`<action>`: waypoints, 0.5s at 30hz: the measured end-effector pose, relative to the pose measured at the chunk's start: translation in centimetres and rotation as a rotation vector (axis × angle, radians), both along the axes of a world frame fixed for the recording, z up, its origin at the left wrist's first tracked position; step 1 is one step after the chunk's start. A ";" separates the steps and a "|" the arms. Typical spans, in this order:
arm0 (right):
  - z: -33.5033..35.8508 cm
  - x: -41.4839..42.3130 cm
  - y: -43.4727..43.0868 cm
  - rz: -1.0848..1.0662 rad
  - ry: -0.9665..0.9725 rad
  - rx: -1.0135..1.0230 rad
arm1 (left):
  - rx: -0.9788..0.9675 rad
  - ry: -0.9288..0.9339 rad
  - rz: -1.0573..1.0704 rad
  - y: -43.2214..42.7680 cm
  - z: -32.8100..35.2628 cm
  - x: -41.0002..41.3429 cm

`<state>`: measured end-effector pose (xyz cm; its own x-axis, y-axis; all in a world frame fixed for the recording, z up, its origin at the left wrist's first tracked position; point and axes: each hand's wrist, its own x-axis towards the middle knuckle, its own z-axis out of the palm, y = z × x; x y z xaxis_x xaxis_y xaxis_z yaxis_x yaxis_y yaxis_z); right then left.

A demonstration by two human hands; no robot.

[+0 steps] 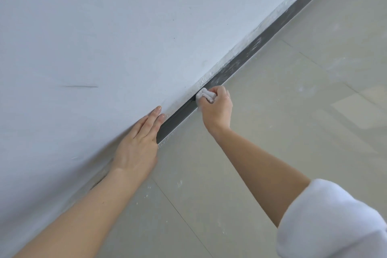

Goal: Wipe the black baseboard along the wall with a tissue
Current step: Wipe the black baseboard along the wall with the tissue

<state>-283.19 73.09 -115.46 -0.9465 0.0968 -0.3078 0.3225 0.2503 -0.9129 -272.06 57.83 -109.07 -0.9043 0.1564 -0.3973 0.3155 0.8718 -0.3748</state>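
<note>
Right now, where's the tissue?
In the head view, the crumpled white tissue is bunched in the right hand, pressed on the black baseboard at the white wall's foot, just beyond the left hand.

Open floor (pixel 272 132) beside baseboard (pixel 261 44), left hand (pixel 138 144) flat against wall (pixel 104 37)

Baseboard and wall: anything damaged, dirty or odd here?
Yes. Beyond the tissue in the right hand, the baseboard is smeared with whitish dust, and its top edge looks crusty. A dark scratch marks the wall. White specks dot the floor.
</note>
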 end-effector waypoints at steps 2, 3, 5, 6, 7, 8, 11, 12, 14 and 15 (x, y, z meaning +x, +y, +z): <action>0.3 -1.5 1.3 -0.037 -0.027 0.044 | 0.008 0.003 -0.039 0.1 -0.3 0.0; 0.5 -2.0 1.8 -0.014 -0.032 0.083 | 0.047 0.000 -0.040 0.2 -0.7 -0.1; 1.2 -2.6 2.5 0.072 -0.034 0.165 | 0.057 -0.053 0.017 0.8 -0.3 -0.8; 1.8 -2.5 3.0 0.121 -0.036 0.205 | 0.062 -0.060 0.025 1.1 -0.2 -1.0; 2.6 -2.4 3.5 0.163 -0.041 0.238 | 0.063 -0.066 0.031 1.2 0.0 -1.1; 3.4 -2.2 4.2 0.201 -0.041 0.264 | 0.065 -0.079 0.035 1.2 0.2 -1.2; 6.6 -1.7 6.7 0.307 -0.045 0.326 | 0.110 -0.115 0.067 1.2 0.7 -1.3; 7.9 -1.6 7.4 0.344 -0.038 0.364 | 0.128 -0.120 0.079 1.3 0.9 -1.3; 10.3 -1.9 8.4 0.425 -0.007 0.456 | 0.144 -0.124 0.090 1.6 1.5 -1.2; 11.4 -2.3 8.8 0.458 0.005 0.484 | 0.143 -0.126 0.090 1.8 1.9 -1.2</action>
